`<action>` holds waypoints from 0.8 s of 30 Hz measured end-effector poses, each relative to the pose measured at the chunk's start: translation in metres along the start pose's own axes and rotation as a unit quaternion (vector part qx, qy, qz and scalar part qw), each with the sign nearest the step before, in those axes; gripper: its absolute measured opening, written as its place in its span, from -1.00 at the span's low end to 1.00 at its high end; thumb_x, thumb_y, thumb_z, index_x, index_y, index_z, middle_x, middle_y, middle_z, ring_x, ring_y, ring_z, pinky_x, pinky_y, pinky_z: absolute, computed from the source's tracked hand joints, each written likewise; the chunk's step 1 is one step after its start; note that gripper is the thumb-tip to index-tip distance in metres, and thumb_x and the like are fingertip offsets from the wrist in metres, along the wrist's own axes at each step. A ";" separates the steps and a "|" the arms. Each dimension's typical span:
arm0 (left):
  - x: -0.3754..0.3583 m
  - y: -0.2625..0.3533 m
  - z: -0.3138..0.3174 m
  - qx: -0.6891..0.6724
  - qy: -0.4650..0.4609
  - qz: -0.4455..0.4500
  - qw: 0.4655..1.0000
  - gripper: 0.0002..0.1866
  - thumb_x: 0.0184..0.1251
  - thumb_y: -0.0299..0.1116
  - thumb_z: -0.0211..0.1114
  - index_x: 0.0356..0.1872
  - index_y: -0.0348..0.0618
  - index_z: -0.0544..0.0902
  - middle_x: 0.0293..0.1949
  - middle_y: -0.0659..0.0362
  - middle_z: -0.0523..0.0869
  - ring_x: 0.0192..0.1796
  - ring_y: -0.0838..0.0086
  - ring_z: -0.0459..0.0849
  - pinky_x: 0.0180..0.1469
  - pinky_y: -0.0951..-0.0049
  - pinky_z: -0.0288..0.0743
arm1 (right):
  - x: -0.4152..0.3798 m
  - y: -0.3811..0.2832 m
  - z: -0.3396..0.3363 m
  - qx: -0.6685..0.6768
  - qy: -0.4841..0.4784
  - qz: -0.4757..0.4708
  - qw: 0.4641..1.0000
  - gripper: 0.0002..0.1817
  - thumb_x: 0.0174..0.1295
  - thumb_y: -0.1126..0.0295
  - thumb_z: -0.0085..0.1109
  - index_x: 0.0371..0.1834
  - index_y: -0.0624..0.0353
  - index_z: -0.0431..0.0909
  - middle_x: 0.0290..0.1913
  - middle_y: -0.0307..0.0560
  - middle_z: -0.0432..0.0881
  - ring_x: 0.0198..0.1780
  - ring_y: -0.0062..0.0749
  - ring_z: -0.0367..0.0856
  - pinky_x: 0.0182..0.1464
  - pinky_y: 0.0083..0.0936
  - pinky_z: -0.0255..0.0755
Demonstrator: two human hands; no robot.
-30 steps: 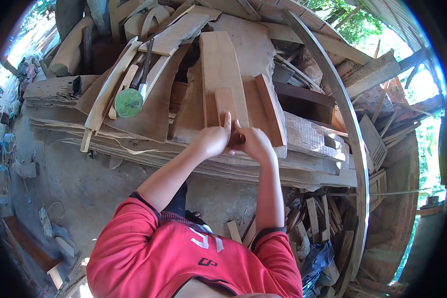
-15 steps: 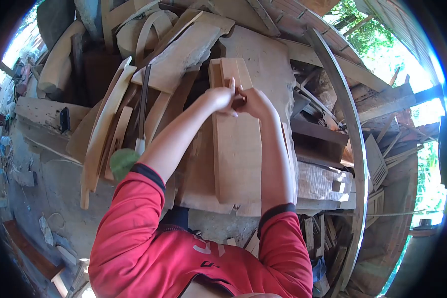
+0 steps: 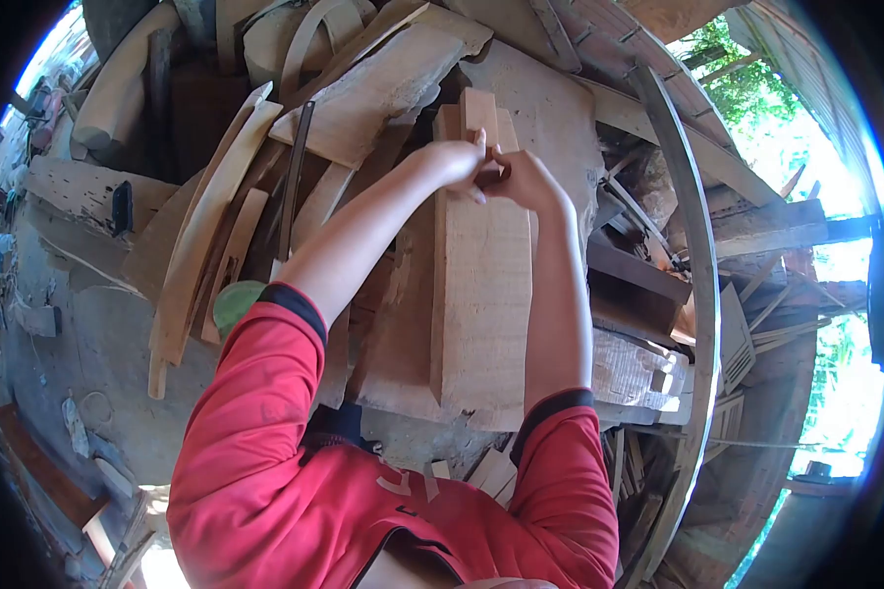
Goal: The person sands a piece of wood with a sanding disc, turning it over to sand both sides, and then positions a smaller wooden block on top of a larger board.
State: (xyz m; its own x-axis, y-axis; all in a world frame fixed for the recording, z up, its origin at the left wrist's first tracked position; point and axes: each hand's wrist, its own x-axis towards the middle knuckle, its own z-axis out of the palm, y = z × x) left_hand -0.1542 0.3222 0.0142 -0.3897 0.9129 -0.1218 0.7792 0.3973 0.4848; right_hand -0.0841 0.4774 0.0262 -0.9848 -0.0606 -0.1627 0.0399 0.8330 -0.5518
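Note:
A thick, pale wooden beam [image 3: 483, 294] lies lengthwise before me on a broad slab [image 3: 393, 363]. On its far part rests a narrow wooden block, apparently a wooden hand plane [image 3: 478, 110], whose front end pokes out past my fingers. My left hand [image 3: 457, 165] closes around it from the left, thumb side up. From the right my right hand [image 3: 524, 179] grips it too, and the two hands meet over its rear. A dark reddish part shows between them; the rest of the tool is hidden by my fingers.
Left of the beam lean long boards [image 3: 206, 236], a dark thin bar [image 3: 296, 182] and a green round object [image 3: 236, 306]. A curved wooden strip [image 3: 697, 245] arches along the right, beside a rough timber block [image 3: 638, 373]. Stacked lumber surrounds the slab.
Both hands have pushed the plane away from me along the beam, so its front now reaches the far end. My arms are stretched further, and the view has shifted slightly.

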 end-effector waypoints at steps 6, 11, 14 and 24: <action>-0.115 0.098 0.037 -0.012 0.009 -0.070 0.997 0.18 -0.08 -0.06 0.42 0.26 -0.57 -0.27 -0.33 -0.22 0.60 -0.24 0.02 0.62 -0.19 0.23 0.49 | -0.128 -0.037 0.051 0.146 0.005 0.016 0.989 -0.72 -0.11 0.46 0.31 -0.27 0.22 0.59 -0.36 0.03 0.65 -0.30 -0.16 0.64 -0.22 -0.39 0.47; -0.206 0.184 0.094 -0.037 0.023 -0.091 0.995 0.12 -0.04 -0.12 0.38 0.25 -0.60 -0.24 -0.40 -0.23 0.59 -0.34 -0.01 0.62 -0.29 0.17 0.48 | -0.263 -0.098 0.081 0.058 0.036 -0.004 0.998 -0.66 0.00 0.62 0.20 -0.09 0.29 0.49 -0.43 -0.07 0.66 -0.38 -0.46 0.63 -0.25 -0.51 0.46; -0.248 0.222 0.124 -0.027 0.047 -0.083 0.995 0.11 -0.05 -0.09 0.38 0.25 -0.61 -0.19 -0.48 -0.19 0.60 -0.43 0.03 0.63 -0.37 0.19 0.49 | -0.324 -0.119 0.099 0.055 0.037 0.037 0.997 -0.61 -0.03 0.62 0.22 -0.05 0.28 0.47 -0.43 -0.07 0.66 -0.41 -0.47 0.61 -0.27 -0.52 0.44; -0.264 0.243 0.136 -0.028 0.042 -0.085 0.995 0.13 -0.05 -0.05 0.38 0.26 -0.59 -0.21 -0.47 -0.22 0.60 -0.41 0.01 0.63 -0.37 0.18 0.49 | -0.352 -0.126 0.099 0.035 0.032 0.019 0.999 -0.42 -0.15 0.59 0.30 0.07 0.18 0.44 -0.42 0.02 0.64 -0.42 -0.29 0.62 -0.30 -0.44 0.43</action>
State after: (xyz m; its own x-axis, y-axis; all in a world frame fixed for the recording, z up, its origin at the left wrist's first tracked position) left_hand 0.2052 0.1903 0.0463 -0.5556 0.8205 -0.1343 0.6705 0.5377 0.5113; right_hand 0.2740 0.3395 0.0721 -0.9911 0.0077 -0.1328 0.0869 0.7937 -0.6021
